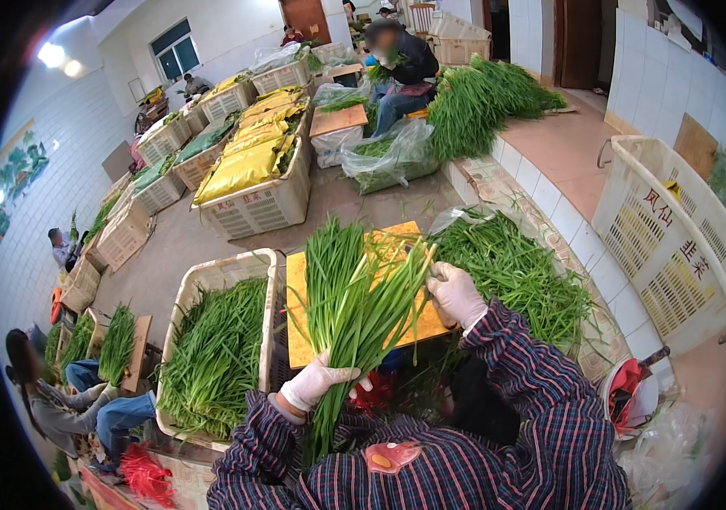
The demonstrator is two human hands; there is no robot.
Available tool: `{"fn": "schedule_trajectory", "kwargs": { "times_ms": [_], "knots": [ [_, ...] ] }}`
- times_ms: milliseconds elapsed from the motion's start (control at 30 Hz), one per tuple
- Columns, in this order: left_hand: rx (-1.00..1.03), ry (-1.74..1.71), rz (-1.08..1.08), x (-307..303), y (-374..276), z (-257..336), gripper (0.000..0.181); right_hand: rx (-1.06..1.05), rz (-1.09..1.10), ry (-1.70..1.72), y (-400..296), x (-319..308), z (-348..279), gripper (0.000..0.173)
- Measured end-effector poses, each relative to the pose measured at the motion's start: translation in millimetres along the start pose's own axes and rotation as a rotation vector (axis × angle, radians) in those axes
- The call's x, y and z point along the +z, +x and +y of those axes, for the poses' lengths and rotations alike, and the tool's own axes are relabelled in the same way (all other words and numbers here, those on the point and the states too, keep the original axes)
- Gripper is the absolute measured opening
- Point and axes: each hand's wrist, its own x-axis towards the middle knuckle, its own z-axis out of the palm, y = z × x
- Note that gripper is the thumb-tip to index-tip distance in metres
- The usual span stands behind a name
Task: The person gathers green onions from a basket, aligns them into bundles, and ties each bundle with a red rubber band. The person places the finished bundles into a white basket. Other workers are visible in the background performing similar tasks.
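My left hand (323,381), in a white glove, is closed around a bunch of garlic chives (369,319). The bunch slants up to the right, its pale ends at the upper right and green leaves hanging below my grip. My right hand (458,294), also gloved, has bent fingers touching those pale ends; whether it pinches any is unclear. Beneath is a yellow-orange board (296,312). More chives (332,271) lie on its left side, partly covered by the held bunch.
Left of the board stands a white plastic crate (271,280) of chives. A heap of loose leaves (509,274) lies in a plastic bag at right, beside the tiled step (592,255). Another white crate (649,242) stands on the raised floor. Other people work nearby.
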Motion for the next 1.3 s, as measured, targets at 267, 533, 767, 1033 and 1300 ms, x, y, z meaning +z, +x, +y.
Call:
{"fn": "schedule_trajectory", "kwargs": {
  "times_ms": [267, 533, 767, 1033, 1300],
  "knots": [
    [-0.019, 0.091, 0.134, -4, -39, -17, 0.026, -0.352, 0.192, -0.941, -9, -60, 14, 0.020],
    [-0.015, 0.110, 0.159, 3, -46, -13, 0.035, -0.548, 0.064, -1.177, -31, -71, -39, 0.082],
    [-0.039, 0.061, 0.126, 14, -42, -9, 0.032, -1.195, -0.024, -0.749, -29, -25, -16, 0.020],
    [-0.081, 0.069, 0.085, 2, -52, -22, 0.063, -0.872, 0.213, -1.262, -14, -75, 17, 0.003],
    [-0.013, 0.307, 0.089, 8, -47, -32, 0.066, -0.458, -0.401, -1.183, -41, -39, -33, 0.087]
  ]
}}
